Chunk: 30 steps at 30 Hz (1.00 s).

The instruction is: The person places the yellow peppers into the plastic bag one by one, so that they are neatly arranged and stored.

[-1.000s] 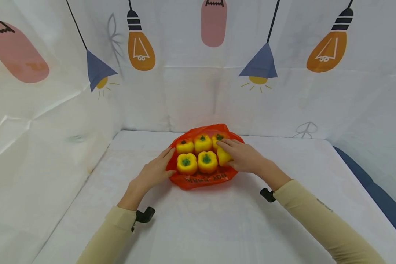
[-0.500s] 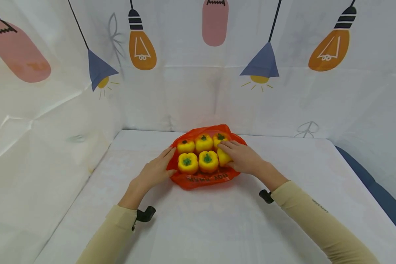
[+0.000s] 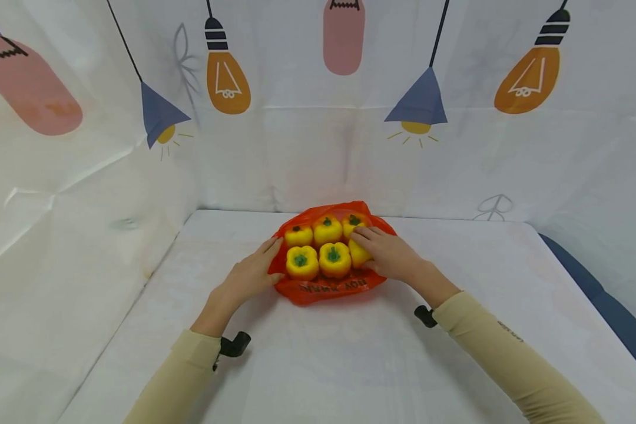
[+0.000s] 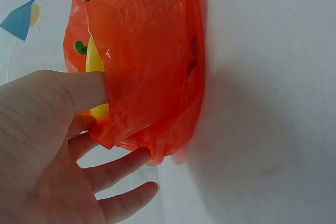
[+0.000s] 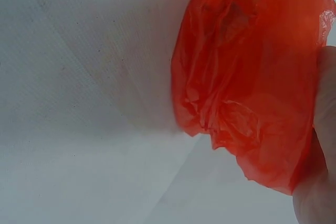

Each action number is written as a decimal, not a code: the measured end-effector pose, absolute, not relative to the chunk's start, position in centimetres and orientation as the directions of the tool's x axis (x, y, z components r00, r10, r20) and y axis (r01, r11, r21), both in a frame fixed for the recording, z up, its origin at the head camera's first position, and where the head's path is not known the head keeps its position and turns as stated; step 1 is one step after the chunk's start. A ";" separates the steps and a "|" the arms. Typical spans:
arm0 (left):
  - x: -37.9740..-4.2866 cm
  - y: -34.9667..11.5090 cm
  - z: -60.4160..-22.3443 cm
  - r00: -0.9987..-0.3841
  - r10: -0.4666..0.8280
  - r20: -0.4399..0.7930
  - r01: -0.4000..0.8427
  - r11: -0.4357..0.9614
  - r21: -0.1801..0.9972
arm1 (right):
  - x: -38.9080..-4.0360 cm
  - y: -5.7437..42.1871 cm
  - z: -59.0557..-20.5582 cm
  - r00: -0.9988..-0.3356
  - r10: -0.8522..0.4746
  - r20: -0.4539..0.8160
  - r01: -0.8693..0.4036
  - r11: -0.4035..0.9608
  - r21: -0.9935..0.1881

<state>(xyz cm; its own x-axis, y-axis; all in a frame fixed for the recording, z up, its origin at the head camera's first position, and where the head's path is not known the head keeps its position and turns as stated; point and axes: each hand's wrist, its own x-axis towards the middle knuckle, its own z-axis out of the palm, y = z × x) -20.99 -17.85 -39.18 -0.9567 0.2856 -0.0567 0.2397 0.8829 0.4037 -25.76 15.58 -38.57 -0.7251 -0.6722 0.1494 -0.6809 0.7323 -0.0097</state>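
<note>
Several yellow bell peppers point(image 3: 302, 263) with green stems sit in an orange-red plastic bag point(image 3: 334, 288) whose mouth is spread on the white table. My left hand point(image 3: 251, 274) rests at the bag's left edge. In the left wrist view its thumb point(image 4: 84, 88) tucks behind the plastic rim, while the other fingers extend loosely along the end of the bag. My right hand point(image 3: 392, 253) holds the rightmost bell pepper point(image 3: 358, 253) inside the bag, fingers over its top and thumb on the near side. The right wrist view shows mostly the bag's crinkled side point(image 5: 252, 77).
The white table point(image 3: 339, 359) stretches out in front of the bag. Behind it hangs a pale wall sheet point(image 3: 307, 159) printed with lamps and bulbs. A dark blue object point(image 3: 588, 282) stands beyond the table's right edge.
Both hands, the peppers and the bag keep nearly the same places. The right forearm has shifted slightly to the left.
</note>
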 end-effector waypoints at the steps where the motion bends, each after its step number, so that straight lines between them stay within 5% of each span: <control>1: -21.0 -17.8 -39.2 -0.957 0.286 -0.056 0.240 0.883 0.403 | -25.7 15.6 -38.6 -0.725 -0.672 0.149 -0.681 0.732 -0.010; 18: -21.2 -17.8 -38.8 -0.954 0.298 -0.032 0.262 0.879 0.399 | -24.4 15.9 -36.9 -0.775 -0.626 0.085 -0.632 0.765 -0.124; 30: -21.4 -17.9 -38.8 -0.960 0.281 -0.014 0.253 0.885 0.392 | -23.1 18.3 -36.2 -0.731 -0.629 0.265 -0.668 0.740 -0.083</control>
<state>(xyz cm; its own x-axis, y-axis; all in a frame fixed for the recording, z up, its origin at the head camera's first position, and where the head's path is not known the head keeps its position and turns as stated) -21.39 -17.90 -38.79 -0.9597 0.2807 -0.0143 0.2529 0.8846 0.3919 -23.14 18.29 -36.22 -0.7305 -0.6295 0.2647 -0.6677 0.7398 -0.0833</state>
